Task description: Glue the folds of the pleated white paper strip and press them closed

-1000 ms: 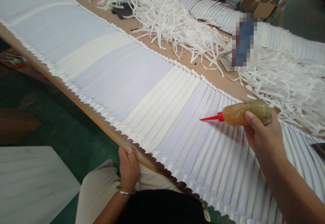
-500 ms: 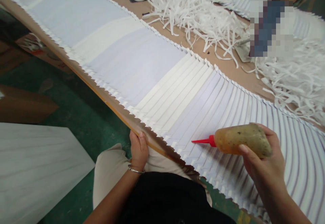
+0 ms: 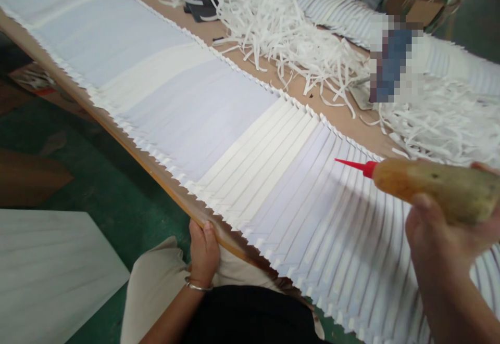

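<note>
My right hand is wrapped round a yellowish, stained glue bottle with a red pointed nozzle. The bottle lies tilted nearly level, and its tip points left above the overlapping white strips. These strips are laid in a long, fanned row with jagged edges, some cream and some pale lilac. My left hand, with a bracelet at the wrist, grips the front edge of the table; its fingers under the edge are hidden.
Loose heaps of curled white paper strips lie behind the row. A dark flat object sits among them. Another row of strips runs along the back, near an open cardboard box. A white panel stands at lower left.
My right hand has lifted the glue bottle up and to the right, its nozzle tip now away from the strips' near edge. My left hand stays on the table edge. The view has shifted slightly.
</note>
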Demonstrator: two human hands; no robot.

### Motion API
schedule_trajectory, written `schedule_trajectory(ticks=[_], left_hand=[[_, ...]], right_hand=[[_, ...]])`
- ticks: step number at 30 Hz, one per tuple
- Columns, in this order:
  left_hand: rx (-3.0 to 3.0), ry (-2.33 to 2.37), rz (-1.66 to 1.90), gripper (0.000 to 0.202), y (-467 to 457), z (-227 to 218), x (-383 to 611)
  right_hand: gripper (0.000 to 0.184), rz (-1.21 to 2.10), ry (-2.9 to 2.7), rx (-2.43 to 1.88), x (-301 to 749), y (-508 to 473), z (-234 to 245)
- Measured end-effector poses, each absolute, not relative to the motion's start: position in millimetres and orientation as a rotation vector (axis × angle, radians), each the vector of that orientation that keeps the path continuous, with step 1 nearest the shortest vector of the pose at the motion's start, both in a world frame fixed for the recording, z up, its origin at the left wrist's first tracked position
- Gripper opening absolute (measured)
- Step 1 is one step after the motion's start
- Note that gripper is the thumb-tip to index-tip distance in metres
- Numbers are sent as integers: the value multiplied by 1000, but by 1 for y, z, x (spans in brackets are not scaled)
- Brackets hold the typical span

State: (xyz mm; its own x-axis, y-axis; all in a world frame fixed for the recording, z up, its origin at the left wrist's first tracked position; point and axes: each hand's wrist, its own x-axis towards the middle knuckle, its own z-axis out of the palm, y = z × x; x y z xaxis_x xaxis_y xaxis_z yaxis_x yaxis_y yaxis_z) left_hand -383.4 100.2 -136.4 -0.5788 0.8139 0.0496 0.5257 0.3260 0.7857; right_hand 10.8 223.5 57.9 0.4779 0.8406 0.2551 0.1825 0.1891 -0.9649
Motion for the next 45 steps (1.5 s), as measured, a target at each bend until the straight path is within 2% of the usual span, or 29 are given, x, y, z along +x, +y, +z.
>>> schedule_trajectory(ticks=[2, 4, 6, 13, 20, 29, 38, 45], left_hand=[[1183, 2247, 1119, 38, 100, -138, -385], [1176, 2252, 1112, 34, 100, -139, -387], [1173, 2255, 1105, 32, 100, -140, -388], [1181, 2269, 1104, 34, 101, -140, -389], [1187, 2282, 1105, 29, 100, -141, -389], [1187, 2274, 1103, 26, 101, -138, -387], [1194, 2247, 1135, 33, 102, -135, -383], [1203, 2231, 1145, 44, 100, -137, -381]], right_hand=[[45, 638, -951, -1205, 20, 267, 59], [35, 794, -893, -1121, 30, 307, 54], [39, 866, -815, -1108, 39, 337, 44], [47, 806, -765, -1152, 50, 374, 19], [44, 820, -795, -1157, 46, 373, 21], [42, 889, -851, -1171, 23, 324, 32], [43, 875, -904, -1278, -8, 252, 43], [54, 881, -995, -1413, -19, 194, 32]])
